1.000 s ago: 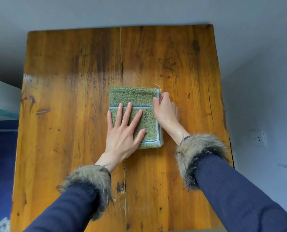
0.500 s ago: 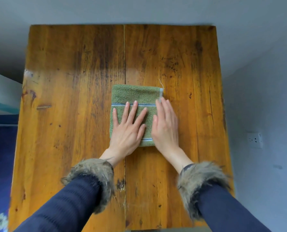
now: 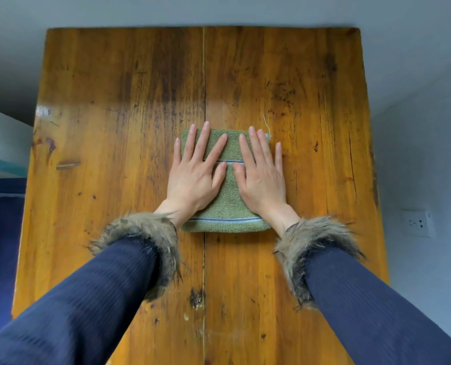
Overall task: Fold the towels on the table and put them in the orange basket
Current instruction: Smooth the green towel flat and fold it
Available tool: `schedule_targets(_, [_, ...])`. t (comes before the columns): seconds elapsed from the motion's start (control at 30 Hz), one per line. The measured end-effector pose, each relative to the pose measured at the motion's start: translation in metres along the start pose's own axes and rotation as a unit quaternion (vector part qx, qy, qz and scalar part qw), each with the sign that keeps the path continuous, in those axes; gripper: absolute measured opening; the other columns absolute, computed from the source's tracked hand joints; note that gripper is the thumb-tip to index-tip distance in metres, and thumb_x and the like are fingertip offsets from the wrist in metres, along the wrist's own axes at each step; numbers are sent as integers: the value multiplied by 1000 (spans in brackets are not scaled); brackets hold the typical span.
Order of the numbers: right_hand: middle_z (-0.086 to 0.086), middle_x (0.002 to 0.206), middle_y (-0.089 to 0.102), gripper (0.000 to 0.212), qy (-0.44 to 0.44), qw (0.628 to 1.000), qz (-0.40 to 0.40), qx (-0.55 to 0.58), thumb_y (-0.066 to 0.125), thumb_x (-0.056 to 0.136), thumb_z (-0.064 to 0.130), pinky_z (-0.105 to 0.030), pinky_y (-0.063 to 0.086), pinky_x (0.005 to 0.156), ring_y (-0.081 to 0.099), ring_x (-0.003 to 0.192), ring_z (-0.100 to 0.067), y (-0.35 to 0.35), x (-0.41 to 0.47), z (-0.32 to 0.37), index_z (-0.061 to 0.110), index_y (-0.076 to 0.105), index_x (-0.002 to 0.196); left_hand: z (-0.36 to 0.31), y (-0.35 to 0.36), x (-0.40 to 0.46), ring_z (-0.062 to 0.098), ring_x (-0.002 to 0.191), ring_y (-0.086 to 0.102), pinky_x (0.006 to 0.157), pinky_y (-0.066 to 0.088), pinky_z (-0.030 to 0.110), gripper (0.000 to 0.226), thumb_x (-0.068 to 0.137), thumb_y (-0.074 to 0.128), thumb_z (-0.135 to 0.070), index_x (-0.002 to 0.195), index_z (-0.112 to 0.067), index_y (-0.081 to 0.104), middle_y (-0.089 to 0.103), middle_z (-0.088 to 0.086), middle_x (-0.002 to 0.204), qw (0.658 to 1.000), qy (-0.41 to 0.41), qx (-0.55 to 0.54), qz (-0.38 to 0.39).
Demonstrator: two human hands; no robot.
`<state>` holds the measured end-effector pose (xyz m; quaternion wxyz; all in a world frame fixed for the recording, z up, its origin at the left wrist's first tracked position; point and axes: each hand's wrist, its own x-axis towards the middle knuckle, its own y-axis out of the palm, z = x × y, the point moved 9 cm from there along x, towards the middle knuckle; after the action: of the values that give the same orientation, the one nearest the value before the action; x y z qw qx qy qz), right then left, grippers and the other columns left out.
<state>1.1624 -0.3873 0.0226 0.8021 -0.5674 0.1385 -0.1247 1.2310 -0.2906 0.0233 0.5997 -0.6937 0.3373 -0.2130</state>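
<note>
Step in hand, as judged: flattening the folded towel [image 3: 225, 212] before it goes to the orange basket, which is not in view.

Grip: the left hand [image 3: 194, 171] and the right hand [image 3: 262, 177] both lie palm-down on the towel, fingers straight and spread. Neither grasps anything; they press only. The left fingertips reach just past the towel's far edge, and the right little finger lies off its right edge on the wood.

Advice: press evenly from the towel's centre outward so the layers sit square. To lift, slide fingers under the near edge and support both sides, or the fold may open in transit.

Location: the towel rests flat on the wooden table [image 3: 114, 127], centred across the seam between the two boards.

Condition of the towel: green terry, folded to a compact rectangle, its edges aligned. A pale blue stripe band runs across near its near edge; another shows between the hands. A loose white thread [image 3: 266, 126] trails from its far right corner. No other towel is visible on the table.
</note>
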Motion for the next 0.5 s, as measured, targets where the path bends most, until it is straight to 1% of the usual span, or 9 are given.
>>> schedule_targets(0.1, [-2,158,-2,56,-7,1000,18,6,25,99,37,-41,-12,116,-11,144,-13,-5,-2,2,18,9,150,-1,-4,0,24,145,-10,114,-6,51,55,98,22,-47,149,-32,9,-4,4,159,1000,9,-7,13])
schedule_targets(0.17, [-1,158,-5,55,-16,998,14,53,32,99,33,-37,-10,117,-12,144,-13,-12,-13,4,21,11,149,-3,-11,-11,23,145,-11,114,-7,52,54,98,20,-45,149,-33,9,-3,4,159,1000,11,-29,0])
schedule_targets(0.2, [-1,158,-3,55,-6,996,2,88,36,99,29,-34,-6,117,-8,145,-14,-18,-21,3,20,15,149,-3,-16,-20,24,145,-9,114,-6,52,53,97,21,-44,149,-32,12,0,4,159,999,6,-51,-13])
schedule_targets(0.23, [-2,158,4,54,21,991,-18,130,40,98,24,-32,1,118,1,145,-15,-24,-30,-2,18,20,148,-2,-21,-31,25,145,-5,115,-3,51,52,98,25,-41,148,-29,17,5,7,158,996,-6,-79,-30])
schedule_targets(0.27, [-5,156,17,52,63,982,-42,175,44,97,20,-31,12,117,16,143,-17,-30,-40,-11,14,27,146,1,-25,-41,28,145,2,115,2,48,52,98,32,-36,148,-24,22,11,10,157,992,-24,-113,-51])
schedule_targets(0.33, [-8,135,45,44,159,955,-71,241,48,94,17,-34,34,106,46,120,-19,-36,-55,-31,11,40,137,15,-34,-58,34,139,22,113,16,41,52,95,47,-22,144,-14,30,29,19,148,973,-80,-191,-101])
schedule_targets(0.4, [-6,110,57,39,241,933,-41,265,53,93,22,-34,42,92,53,97,-18,-32,-58,-46,11,46,129,34,-38,-65,33,123,38,106,26,34,53,92,54,-14,141,-8,34,42,21,133,944,-147,-268,-125])
schedule_targets(0.43, [-4,104,59,40,272,922,-11,274,55,92,27,-32,41,88,54,96,-18,-27,-55,-50,11,47,128,41,-37,-65,30,117,43,103,29,32,52,92,54,-13,140,-7,35,46,18,128,929,-177,-301,-120])
schedule_targets(0.5, [-2,103,59,45,325,894,46,307,56,91,36,-29,39,88,53,105,-20,-16,-51,-56,11,47,127,52,-31,-62,19,105,50,96,38,28,52,91,56,-17,139,-11,35,50,11,121,906,-224,-349,-89])
